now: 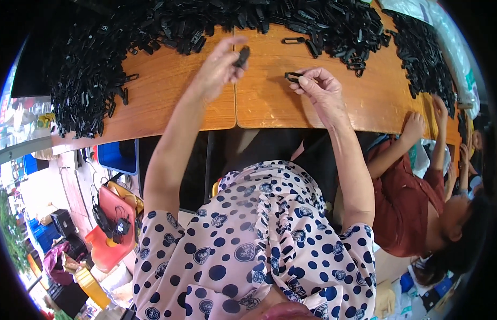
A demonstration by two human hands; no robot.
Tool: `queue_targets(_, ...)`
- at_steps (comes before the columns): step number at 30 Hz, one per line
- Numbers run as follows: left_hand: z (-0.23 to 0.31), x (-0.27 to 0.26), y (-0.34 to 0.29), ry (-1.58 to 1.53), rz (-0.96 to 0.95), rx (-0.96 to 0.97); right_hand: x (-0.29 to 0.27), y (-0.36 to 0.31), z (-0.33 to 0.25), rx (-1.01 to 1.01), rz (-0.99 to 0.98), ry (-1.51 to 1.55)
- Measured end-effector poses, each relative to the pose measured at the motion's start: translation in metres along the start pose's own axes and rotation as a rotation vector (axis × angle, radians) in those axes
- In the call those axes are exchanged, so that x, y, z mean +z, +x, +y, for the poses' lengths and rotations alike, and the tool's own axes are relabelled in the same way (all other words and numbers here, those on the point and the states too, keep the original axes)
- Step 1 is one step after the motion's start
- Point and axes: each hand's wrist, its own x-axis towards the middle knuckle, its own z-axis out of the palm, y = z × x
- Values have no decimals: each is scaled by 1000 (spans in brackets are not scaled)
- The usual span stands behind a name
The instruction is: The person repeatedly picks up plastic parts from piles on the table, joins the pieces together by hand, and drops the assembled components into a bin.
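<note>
A wooden desk (168, 101) holds a big heap of black plastic clips (99, 58) along its far side. A person in a red shirt (403, 208) sits on the right. The left hand (219, 66) pinches a small black clip (242, 56) above the desk. The right hand (318, 88) pinches another black clip (292, 77) just above the desk.

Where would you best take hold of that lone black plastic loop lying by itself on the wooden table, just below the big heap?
The lone black plastic loop lies flat on the wooden table, long side running left to right. Probably pinch its two long bars from above, across the narrow width, thumb on the near bar. Bare wood shows on its near side, while the heap of black plastic pieces crowds the far side.
</note>
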Motion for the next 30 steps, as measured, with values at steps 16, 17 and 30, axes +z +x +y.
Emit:
queue_targets(16,-1,90,-84,60,-4,229,31,-52,-23,-194,-82,95)
queue_targets(17,1,90,-85,158,25,258,29,-52,-23,-208,-90,43)
queue_targets(30,5,85,-91,485,77,461,21,-57,-21,35,-107,96)
